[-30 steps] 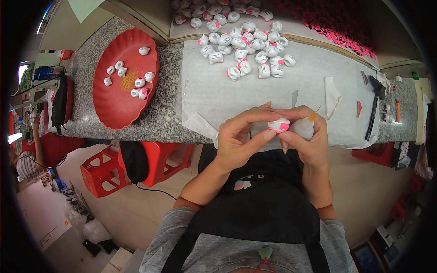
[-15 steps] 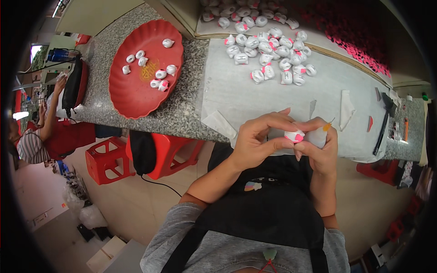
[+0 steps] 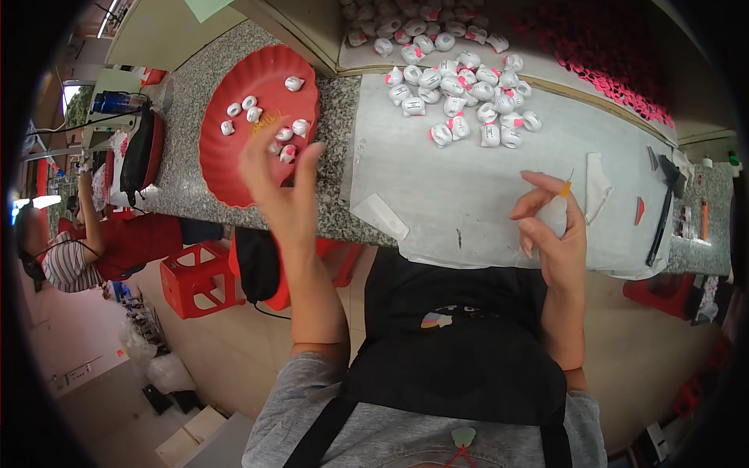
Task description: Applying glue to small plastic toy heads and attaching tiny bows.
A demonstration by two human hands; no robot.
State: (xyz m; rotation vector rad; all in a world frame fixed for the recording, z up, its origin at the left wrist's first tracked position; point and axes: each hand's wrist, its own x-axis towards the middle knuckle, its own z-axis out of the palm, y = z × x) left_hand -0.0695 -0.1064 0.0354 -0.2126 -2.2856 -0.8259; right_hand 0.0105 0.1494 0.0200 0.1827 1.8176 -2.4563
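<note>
My left hand point(image 3: 287, 207) is over the near right rim of the red scalloped tray point(image 3: 222, 171). Its thumb and fingers are spread and nothing shows between them; it is slightly blurred and hides part of the tray. Several small white rounded pieces with pink patches point(image 3: 300, 127) lie in the tray. My right hand point(image 3: 566, 253) is raised above the white sheet point(image 3: 468, 199), its fingers wrapped round a small translucent squeeze bottle point(image 3: 554, 216). The bottle has an orange tip with a thin needle pointing up.
A heap of similar white pieces point(image 3: 452, 82) covers the sheet's far side, with many pink bits point(image 3: 601, 86) beyond it. Paper scraps point(image 3: 380, 216) and a black-handled tool point(image 3: 662, 210) lie on the sheet. At left are a red stool point(image 3: 199, 281) and another person point(image 3: 74, 261).
My left hand has swung left from the white piece between both hands to the tray, and is now open. My right hand keeps the bottle. The view has shifted slightly.
</note>
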